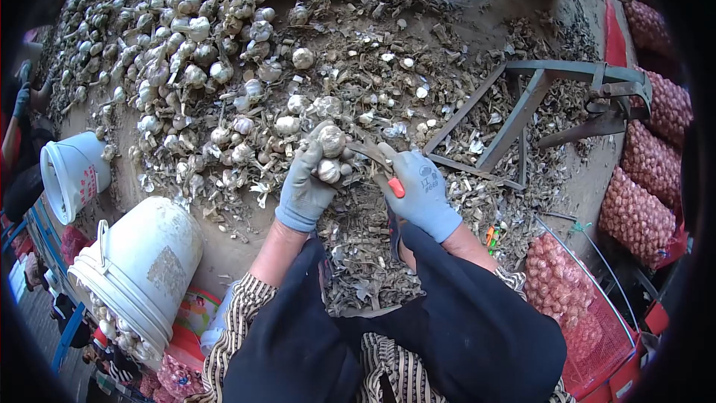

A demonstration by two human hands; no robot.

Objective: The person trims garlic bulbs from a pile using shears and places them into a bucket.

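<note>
Closed around a couple of garlic bulbs (331, 140), the gloved left hand (304, 188) holds them up near the middle of the work area, one pale bulb above another. Its partner, the right hand (419, 188), also gloved in pale grey-blue with dark print on the back, is wrapped round a tool (396, 188) whose orange-red handle end shows beside the thumb; its dark forward part points at the bulbs, though I cannot tell whether it touches them. Just beyond the left hand spreads a broad heap of garlic (195, 60), running out to the upper left. Dry stalks and peelings (365, 265) litter the ground between and around the person's legs. From where I stand, a metal frame (514, 116) sits past the right hand, with a filled net sack (559, 280) by the right elbow and more red sacks (638, 216) along the edge. Off to the left are a big white bucket (138, 242), bulbs showing at its mouth, and a smaller bucket (91, 168) with red lettering.
</note>
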